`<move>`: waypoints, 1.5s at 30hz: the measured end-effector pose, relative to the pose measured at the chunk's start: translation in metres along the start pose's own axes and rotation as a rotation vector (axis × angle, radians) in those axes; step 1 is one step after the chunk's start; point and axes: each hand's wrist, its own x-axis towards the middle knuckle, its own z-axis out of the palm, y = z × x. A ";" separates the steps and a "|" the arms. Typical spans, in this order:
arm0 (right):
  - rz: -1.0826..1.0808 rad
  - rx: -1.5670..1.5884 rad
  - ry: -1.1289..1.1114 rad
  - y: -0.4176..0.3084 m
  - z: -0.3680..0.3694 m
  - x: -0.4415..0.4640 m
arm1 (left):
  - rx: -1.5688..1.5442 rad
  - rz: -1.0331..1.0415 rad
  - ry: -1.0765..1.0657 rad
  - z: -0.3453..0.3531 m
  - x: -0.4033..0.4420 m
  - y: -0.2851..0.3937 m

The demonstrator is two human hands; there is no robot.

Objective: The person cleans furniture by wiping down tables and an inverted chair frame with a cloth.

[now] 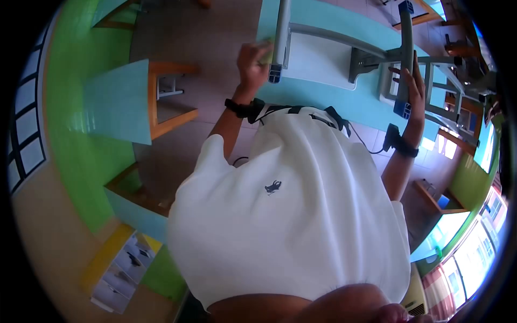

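A grey metal chair frame with dark blue foot caps stands upturned on a light blue tabletop. Its pale board lies against the table. My left hand is beside the left leg, its fingers curled and slightly blurred. A small yellow-green patch shows at those fingers; what it is I cannot make out. Around the right leg goes my right hand, the palm on its outer side and fingertips showing past its inner side. Both wrists wear black bands.
To the right, another grey frame stands close to my right hand. Blue-topped wooden desks line the left side by a green wall. A shelf unit is at lower left. A dark cable hangs near my waist.
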 end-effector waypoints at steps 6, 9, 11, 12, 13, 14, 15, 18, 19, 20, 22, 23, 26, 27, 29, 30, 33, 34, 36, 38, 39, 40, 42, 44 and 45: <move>-0.040 -0.007 0.019 0.007 -0.002 0.002 | -0.505 -0.105 0.172 0.001 0.076 -0.001; -0.062 0.031 -0.022 0.010 -0.004 0.006 | -0.421 0.224 0.063 0.002 0.120 0.015; -0.055 0.018 -0.014 0.009 -0.003 0.005 | -0.415 0.231 -0.168 0.009 0.127 0.015; -0.061 0.024 -0.018 0.009 -0.002 0.006 | -0.365 0.276 -0.269 0.009 0.131 0.016; -0.058 0.027 -0.012 0.010 -0.002 0.006 | -0.361 0.279 -0.270 0.010 0.134 0.009; -0.052 0.028 -0.003 0.012 -0.003 0.006 | -0.294 0.265 -0.282 0.011 0.140 0.003; -0.050 0.026 -0.003 0.013 -0.003 0.004 | -0.230 0.248 -0.290 0.013 0.141 -0.001; -0.073 0.027 -0.009 0.012 -0.004 0.008 | -0.074 0.245 -0.237 0.018 0.156 0.007; -0.085 0.010 -0.011 0.015 -0.006 0.008 | -0.072 0.248 -0.226 0.022 0.165 0.004; -0.093 -0.005 -0.013 0.016 -0.007 0.007 | -0.171 0.249 -0.232 0.028 0.177 0.000; -0.107 0.000 -0.007 0.017 -0.008 0.005 | -0.259 0.253 -0.231 0.036 0.182 -0.004; -0.148 0.006 -0.018 0.019 -0.009 0.006 | -0.436 0.126 -0.303 0.036 0.184 0.000; -0.185 0.006 0.007 0.023 -0.005 0.011 | -0.430 0.115 -0.364 0.030 0.197 -0.005; -0.141 0.028 -0.003 0.020 -0.005 0.009 | -0.455 0.155 -0.336 0.031 0.201 -0.008; -0.104 0.060 0.024 0.011 0.000 0.005 | -0.472 0.230 -0.193 0.035 0.201 -0.003; -0.101 0.054 0.022 0.010 -0.002 0.005 | -0.476 0.224 -0.190 0.035 0.200 0.004; -0.115 0.069 0.033 0.020 -0.003 0.009 | -0.085 0.330 -0.049 0.026 0.187 0.018; -0.106 0.086 0.012 0.025 -0.007 0.011 | -0.035 0.357 -0.043 0.023 0.182 0.021; -0.085 0.107 -0.017 0.029 -0.006 0.011 | 0.020 0.374 -0.045 0.017 0.163 0.025; -0.086 0.174 0.018 0.029 -0.003 0.012 | -0.119 0.209 -0.238 0.007 0.134 0.023; -0.079 0.206 0.044 0.025 0.001 0.009 | -0.081 0.172 -0.400 -0.004 0.127 0.027; -0.079 0.213 0.041 0.025 0.002 0.012 | -0.074 0.172 -0.403 -0.015 0.121 0.029; -0.084 0.202 0.044 0.030 -0.001 0.014 | -0.339 0.177 -0.511 -0.035 0.104 0.031; -0.093 0.204 0.029 0.032 -0.002 0.015 | -0.447 0.145 -0.549 -0.054 0.088 0.031; -0.085 0.215 0.040 0.028 0.000 0.014 | -0.671 -0.134 -0.594 -0.061 0.079 0.037</move>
